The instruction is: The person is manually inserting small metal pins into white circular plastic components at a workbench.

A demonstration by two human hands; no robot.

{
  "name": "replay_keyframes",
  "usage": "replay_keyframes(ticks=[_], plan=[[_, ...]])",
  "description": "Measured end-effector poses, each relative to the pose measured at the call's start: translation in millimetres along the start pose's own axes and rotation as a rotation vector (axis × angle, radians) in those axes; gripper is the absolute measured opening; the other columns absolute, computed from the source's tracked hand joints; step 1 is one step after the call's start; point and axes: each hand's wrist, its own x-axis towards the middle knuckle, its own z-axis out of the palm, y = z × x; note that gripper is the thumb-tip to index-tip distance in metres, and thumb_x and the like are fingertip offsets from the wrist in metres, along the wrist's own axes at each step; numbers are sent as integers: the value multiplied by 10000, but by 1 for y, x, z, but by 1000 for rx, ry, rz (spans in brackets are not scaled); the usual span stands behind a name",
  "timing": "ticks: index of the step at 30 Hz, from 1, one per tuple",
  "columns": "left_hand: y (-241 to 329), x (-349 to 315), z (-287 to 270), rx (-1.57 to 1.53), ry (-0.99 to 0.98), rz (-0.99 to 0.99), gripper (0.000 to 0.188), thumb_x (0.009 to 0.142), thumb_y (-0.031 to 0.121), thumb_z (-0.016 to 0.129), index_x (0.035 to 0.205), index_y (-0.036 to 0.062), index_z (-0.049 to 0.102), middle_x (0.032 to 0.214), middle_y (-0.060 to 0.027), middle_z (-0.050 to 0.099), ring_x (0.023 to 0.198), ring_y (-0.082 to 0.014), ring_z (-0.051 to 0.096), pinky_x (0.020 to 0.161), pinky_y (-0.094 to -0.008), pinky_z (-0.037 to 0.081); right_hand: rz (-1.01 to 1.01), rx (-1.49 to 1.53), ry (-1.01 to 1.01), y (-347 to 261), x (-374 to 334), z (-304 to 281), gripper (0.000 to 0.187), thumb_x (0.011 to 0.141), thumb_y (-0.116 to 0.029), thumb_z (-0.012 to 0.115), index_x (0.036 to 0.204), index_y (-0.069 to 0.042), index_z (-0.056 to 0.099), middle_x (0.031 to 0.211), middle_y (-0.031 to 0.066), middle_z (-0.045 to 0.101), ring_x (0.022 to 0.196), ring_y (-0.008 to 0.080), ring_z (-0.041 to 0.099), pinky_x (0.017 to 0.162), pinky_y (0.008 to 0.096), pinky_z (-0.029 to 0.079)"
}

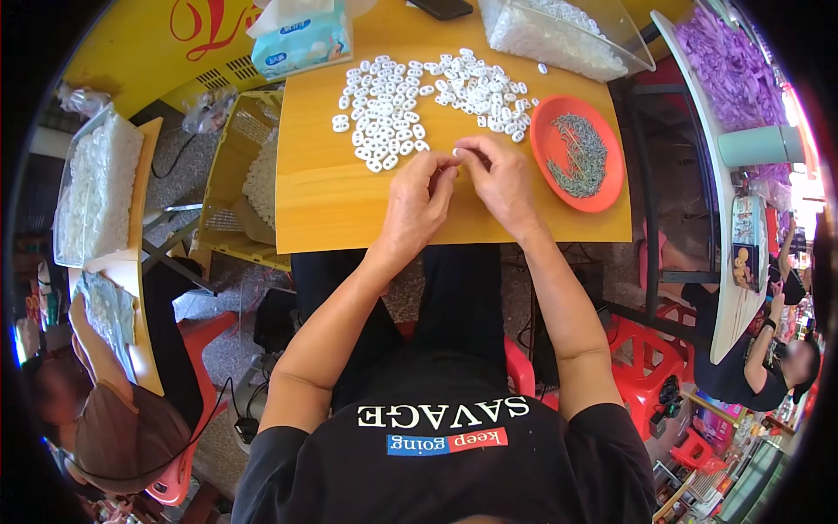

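Observation:
My left hand (417,203) and my right hand (503,185) meet over the near half of the yellow-orange table, fingers pinched. A sliver of a small white plastic piece (456,152) shows between the fingertips, seemingly in the left hand's pinch; what the right fingers grip is hidden. Just beyond lies a spread of white oval two-hole plastic pieces (381,109), with a second pile of similar pieces (480,86) to its right. A red oval plate (543,179) holding many small grey metal screws or pins (578,157) sits right of my right hand.
At the far edge are a blue tissue pack (304,45), a dark phone (443,7) and a clear bin of white pieces (559,39). A yellow crate (229,188) stands left. People sit at side tables, left (131,419) and right (759,367).

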Motion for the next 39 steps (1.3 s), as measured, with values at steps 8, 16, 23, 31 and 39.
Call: replay_keyframes(ticks=[8,16,23,31,39], plan=[[12,0,-1,-210,57,-164,158,946,23,544,1096,-23,566,861,-47,631,693,-67,556,624,-218,464,-293,-289,80,8,51,9,98,844,-127,655,915,-129,722,878,76,617,754,277,640,631,388,516],[8,-1,0,-229,29,-151,158,949,31,541,1093,-26,569,869,-46,631,769,-78,595,670,-228,500,-368,-547,-40,18,75,15,77,822,-150,693,895,-133,709,898,59,606,734,278,637,623,400,523],[6,-1,0,-206,70,-80,143,913,11,564,1046,-33,590,819,-90,635,705,-128,599,631,-268,488,-568,-542,-16,22,55,17,50,798,-96,662,817,-55,641,774,77,594,719,271,636,605,395,528],[8,0,-3,-308,63,-203,152,968,54,520,1093,-21,563,865,-52,627,701,-80,567,632,-224,478,-121,-26,-54,12,35,5,106,853,-96,656,934,-27,654,827,56,659,702,146,626,607,289,510],[9,2,-4,-418,113,-172,170,976,92,535,1092,-30,561,865,-62,630,739,-94,592,665,-225,487,281,604,-184,-13,7,-8,195,900,-124,651,1039,14,655,878,20,663,730,48,579,623,195,476]])
